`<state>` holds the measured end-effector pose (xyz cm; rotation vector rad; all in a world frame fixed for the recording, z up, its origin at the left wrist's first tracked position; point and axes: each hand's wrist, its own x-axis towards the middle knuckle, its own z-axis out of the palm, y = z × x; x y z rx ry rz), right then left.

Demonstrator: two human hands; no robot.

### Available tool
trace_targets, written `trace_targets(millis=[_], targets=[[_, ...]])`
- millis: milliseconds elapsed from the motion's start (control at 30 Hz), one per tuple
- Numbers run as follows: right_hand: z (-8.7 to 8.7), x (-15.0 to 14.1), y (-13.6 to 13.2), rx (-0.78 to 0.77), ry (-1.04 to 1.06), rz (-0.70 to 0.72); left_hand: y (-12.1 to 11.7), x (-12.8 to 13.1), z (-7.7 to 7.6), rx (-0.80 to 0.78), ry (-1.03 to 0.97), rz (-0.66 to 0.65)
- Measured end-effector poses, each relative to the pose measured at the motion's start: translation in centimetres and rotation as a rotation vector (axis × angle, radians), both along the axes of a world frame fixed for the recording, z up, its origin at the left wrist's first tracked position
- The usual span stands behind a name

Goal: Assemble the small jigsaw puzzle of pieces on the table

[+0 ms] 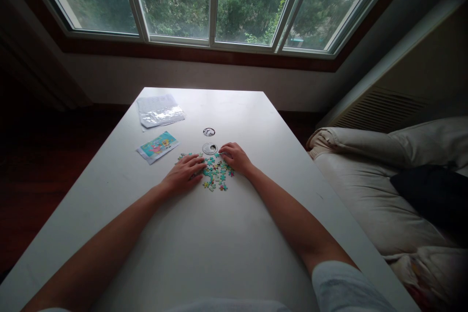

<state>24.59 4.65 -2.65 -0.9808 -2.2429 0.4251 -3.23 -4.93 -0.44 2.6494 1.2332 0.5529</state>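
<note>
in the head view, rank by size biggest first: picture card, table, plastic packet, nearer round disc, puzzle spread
1. table
2. plastic packet and puzzle spread: order unsure, left hand covers some pieces
3. picture card
4. nearer round disc

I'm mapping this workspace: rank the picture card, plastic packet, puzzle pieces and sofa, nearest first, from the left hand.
1. Puzzle pieces, by the left hand's fingers
2. Picture card, ahead, leftward
3. Plastic packet, beyond the card
4. Sofa, far right
</note>
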Motion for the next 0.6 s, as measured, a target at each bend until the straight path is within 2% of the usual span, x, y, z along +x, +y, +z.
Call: trace_targets(millis=[400,600], targets=[[0.0,0.0,0.0,0.015,-0.026,-0.005,0.1,-0.3,0.3,0.016,-0.036,0.038],[-0.1,0.0,0.0,0.008,-0.028,0.001,0.6,-1.1,0.2,0.089,-0.156,0.206]])
